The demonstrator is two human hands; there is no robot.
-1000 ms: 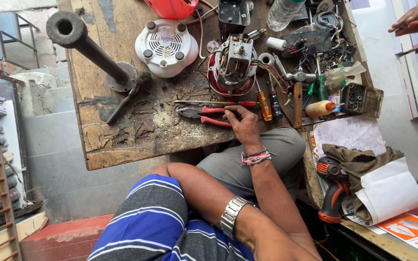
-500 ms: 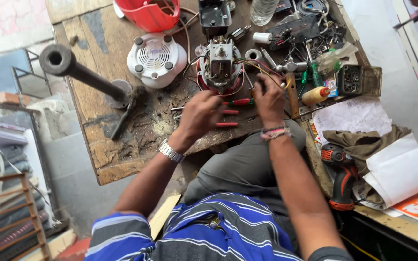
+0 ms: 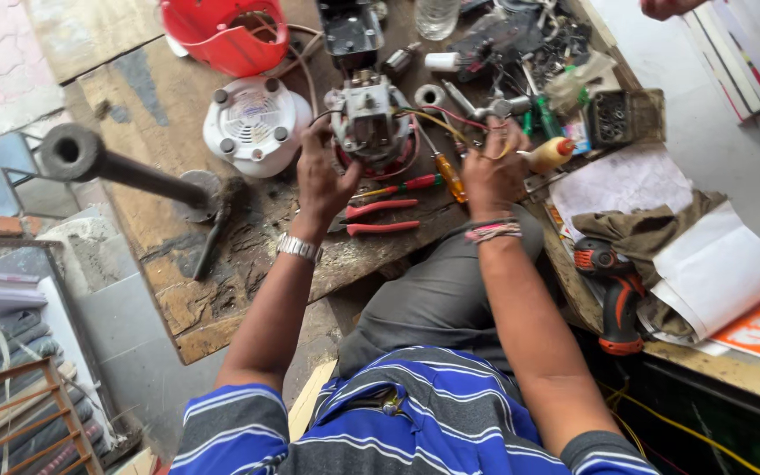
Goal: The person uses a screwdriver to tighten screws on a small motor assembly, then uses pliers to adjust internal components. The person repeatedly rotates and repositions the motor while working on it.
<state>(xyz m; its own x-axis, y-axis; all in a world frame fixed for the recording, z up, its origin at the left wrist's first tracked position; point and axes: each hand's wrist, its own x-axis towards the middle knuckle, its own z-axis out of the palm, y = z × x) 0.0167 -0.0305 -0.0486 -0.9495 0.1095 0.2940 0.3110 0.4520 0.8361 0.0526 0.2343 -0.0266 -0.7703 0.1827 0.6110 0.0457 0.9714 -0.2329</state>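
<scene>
Your left hand (image 3: 325, 176) grips one motor assembly (image 3: 369, 121) mid-tabletop (image 3: 222, 290). Your right hand (image 3: 493, 171) seems closed on wires (image 3: 450, 119). Two red-handled pliers (image 3: 380, 217) and two screwdrivers (image 3: 446, 174) lie between.

Left hand (image 3: 323, 180) curled, gripping; right hand (image 3: 490, 171) fingers closed.

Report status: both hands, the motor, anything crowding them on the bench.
Left hand grips electric motor. Right hand on its yellow wire. Red-handled pliers and screwdrivers lie close beside.
</scene>
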